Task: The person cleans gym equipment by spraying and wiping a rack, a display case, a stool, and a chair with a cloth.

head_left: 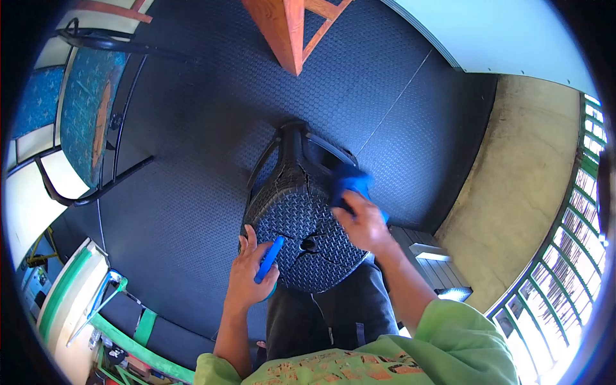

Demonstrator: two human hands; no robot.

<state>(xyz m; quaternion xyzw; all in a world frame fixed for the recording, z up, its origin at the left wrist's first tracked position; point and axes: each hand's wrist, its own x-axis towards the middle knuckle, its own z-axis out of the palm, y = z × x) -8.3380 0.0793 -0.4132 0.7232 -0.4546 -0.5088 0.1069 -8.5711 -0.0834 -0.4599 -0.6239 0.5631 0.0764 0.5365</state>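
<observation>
A black stool (289, 208) with a diamond-tread seat stands right in front of my legs. Its seat is cracked in several places, and a dark hole (309, 244) shows near the middle. My left hand (249, 273) grips a slim blue tool (269, 260), its fingers reaching to the seat's left rim. The tool's tip points toward a crack. Over the right side of the seat, my right hand (364, 224) is closed on a blue cloth-like thing (350, 183), smeared by motion.
Dark textured matting (192, 212) covers the floor. A wooden frame leg (292, 38) stands ahead. On the left is a chair with blue patterned upholstery (90, 109). A grey slatted piece (427, 263) lies close by my right arm, with a green railing (564, 250) beyond.
</observation>
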